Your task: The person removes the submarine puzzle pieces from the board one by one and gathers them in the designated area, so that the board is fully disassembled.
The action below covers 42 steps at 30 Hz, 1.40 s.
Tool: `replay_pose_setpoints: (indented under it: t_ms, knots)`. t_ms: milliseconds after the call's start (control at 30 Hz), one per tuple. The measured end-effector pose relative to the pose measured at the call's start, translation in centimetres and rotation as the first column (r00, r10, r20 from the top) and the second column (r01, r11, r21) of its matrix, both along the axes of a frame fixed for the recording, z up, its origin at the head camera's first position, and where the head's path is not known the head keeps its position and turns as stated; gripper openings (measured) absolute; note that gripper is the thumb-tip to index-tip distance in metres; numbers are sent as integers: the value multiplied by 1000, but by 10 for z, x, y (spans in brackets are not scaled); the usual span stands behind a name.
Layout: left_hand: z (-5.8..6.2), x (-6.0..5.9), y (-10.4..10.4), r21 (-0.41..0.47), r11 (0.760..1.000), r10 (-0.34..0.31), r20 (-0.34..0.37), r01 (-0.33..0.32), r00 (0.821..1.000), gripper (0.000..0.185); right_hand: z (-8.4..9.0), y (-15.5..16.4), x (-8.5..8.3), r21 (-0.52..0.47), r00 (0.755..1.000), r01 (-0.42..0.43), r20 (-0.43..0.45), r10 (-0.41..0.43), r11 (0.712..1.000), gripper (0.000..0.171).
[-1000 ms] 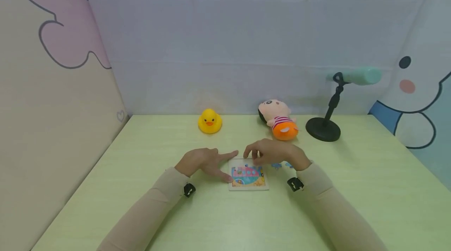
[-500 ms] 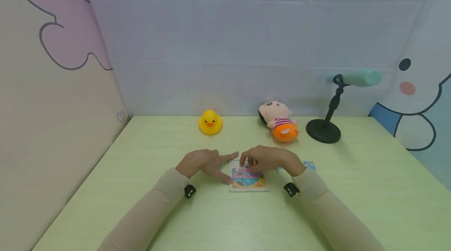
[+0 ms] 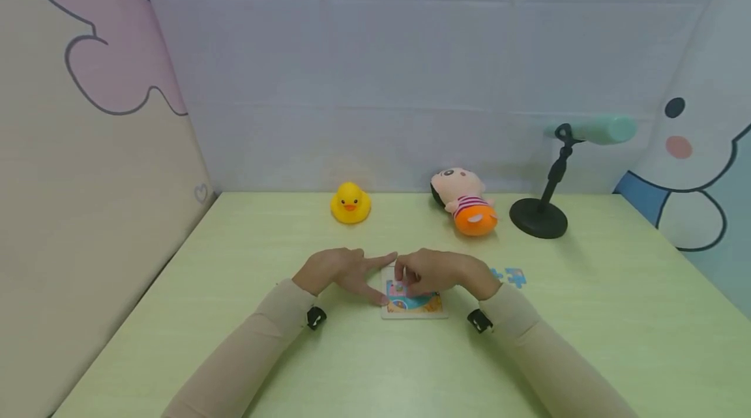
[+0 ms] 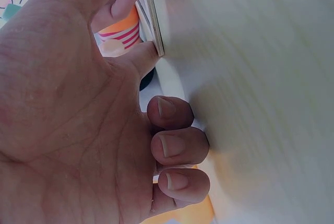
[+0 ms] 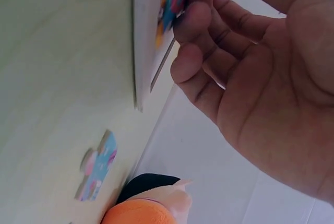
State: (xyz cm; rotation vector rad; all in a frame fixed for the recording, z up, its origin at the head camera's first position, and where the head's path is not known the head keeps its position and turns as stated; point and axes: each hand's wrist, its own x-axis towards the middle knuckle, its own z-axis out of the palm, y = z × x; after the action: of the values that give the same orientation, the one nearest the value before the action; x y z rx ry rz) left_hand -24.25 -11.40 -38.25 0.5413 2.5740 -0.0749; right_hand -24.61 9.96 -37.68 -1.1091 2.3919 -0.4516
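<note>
A small jigsaw puzzle board (image 3: 434,315) with a pale frame and a pink, blue and yellow picture lies on the table. My left hand (image 3: 346,271) braces its left side, with the straight forefinger at the far corner and the thumb at the near one. In the left wrist view the other fingers (image 4: 180,145) of that hand are bent. My right hand (image 3: 437,272) is over the board's upper part, its bent fingertips pinching a puzzle piece (image 5: 175,4) mostly hidden by them. Loose puzzle pieces (image 3: 515,277) lie right of the board.
A yellow rubber duck (image 3: 350,203) stands at the table's back. To its right lie a plush doll (image 3: 463,201) and a black stand (image 3: 538,218) bearing a mint-green cylinder (image 3: 604,130). A pale curtain (image 3: 375,79) hangs behind the table.
My right hand has moved left and slightly nearer across the board, uncovering loose puzzle pieces on the right. My left hand stays at the board's left edge.
</note>
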Motion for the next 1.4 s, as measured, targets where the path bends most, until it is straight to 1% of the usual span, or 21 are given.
replay_pose_setpoints:
  t_ms: [167,367,533,1067,1167,1400]
  knots:
    - [0,-1,1,-1,1000,-3,9,3,1000,92,-1,-4,4,-6,1000,-13,-24,12,1000,17]
    - [-1,0,0,-7,1000,-1,7,1,1000,93,-2,-9,7,17,999,33,-4,-33,999,16]
    - [0,1,0,-12,1000,13,5,-12,1000,92,-1,-9,6,9,999,35,-2,-35,999,17]
    - [-1,1,0,-19,1000,15,-9,-15,1000,91,1,-9,7,-14,1000,19,-18,-19,1000,29]
    - [-1,1,0,-25,1000,18,-10,-18,1000,92,1,-8,8,-30,1000,9,-30,-10,1000,27]
    - [0,0,0,-31,999,22,-4,-22,1000,92,3,-8,7,-62,999,26,-37,-28,998,15]
